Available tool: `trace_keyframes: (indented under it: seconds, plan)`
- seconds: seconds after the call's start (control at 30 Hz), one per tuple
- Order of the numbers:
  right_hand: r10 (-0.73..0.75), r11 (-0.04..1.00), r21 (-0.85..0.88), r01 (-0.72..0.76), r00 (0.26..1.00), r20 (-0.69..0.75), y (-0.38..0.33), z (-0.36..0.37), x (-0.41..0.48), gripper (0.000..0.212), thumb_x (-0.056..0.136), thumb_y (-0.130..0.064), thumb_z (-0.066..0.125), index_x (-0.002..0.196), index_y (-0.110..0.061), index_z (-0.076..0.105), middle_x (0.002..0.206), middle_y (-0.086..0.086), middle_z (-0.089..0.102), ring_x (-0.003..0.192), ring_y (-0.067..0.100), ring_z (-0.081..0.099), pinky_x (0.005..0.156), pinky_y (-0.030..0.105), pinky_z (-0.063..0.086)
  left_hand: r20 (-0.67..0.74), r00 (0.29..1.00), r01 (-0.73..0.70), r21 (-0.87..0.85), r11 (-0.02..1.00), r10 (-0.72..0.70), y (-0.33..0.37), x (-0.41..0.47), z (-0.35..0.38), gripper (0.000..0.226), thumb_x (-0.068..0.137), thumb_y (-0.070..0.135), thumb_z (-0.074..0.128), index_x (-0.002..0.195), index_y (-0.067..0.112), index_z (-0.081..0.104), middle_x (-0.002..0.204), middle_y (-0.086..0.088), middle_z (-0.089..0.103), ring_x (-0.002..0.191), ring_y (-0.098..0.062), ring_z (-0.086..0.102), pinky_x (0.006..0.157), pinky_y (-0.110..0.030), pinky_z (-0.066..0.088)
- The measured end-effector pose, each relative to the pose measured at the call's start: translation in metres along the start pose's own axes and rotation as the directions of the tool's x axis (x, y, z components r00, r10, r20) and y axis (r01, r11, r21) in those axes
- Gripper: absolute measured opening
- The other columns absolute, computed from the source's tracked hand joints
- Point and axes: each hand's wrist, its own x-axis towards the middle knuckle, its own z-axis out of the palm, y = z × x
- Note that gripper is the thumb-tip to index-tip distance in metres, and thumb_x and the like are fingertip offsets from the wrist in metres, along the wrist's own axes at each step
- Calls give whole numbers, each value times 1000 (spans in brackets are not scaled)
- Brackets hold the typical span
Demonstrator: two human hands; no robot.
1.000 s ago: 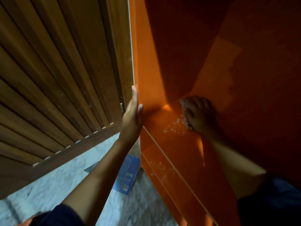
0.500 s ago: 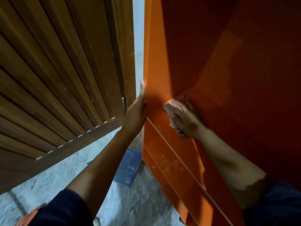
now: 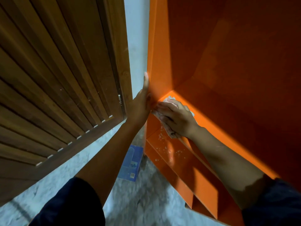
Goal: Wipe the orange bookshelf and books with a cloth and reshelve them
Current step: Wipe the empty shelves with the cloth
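The person stands close to the orange bookshelf (image 3: 211,62), both arms stretched out. The left hand (image 3: 141,105) lies flat against the outer side of its left panel, fingers straight and together, pointing up; it holds nothing. The right hand (image 3: 175,119) presses a pale pinkish cloth (image 3: 170,133) down on a shelf board, at the front corner next to that same panel. Its fingers lie stretched over the cloth, not pinching it, and the cloth shows beyond the fingertips and under the wrist. On the board below are white crumbs (image 3: 164,144) (dust or bits, I cannot tell which). A blue book (image 3: 132,162) lies on the marbled floor (image 3: 138,201), just beside the bookshelf's foot. To the left is a slatted wooden door (image 3: 57,79).
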Motion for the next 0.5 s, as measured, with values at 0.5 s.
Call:
trace_keyframes:
  seconds: [0.5]
  plan:
    - [273, 960, 86, -265, 958, -94, -70, 3, -21, 37, 96, -33, 37, 115, -26, 67, 122, -3, 64, 104, 32, 52, 93, 21, 27, 25, 965, -261, 52, 964, 260, -28, 10, -14, 56, 98, 7, 43, 147, 14, 17, 91, -19, 61, 67, -16, 52, 63, -2, 35]
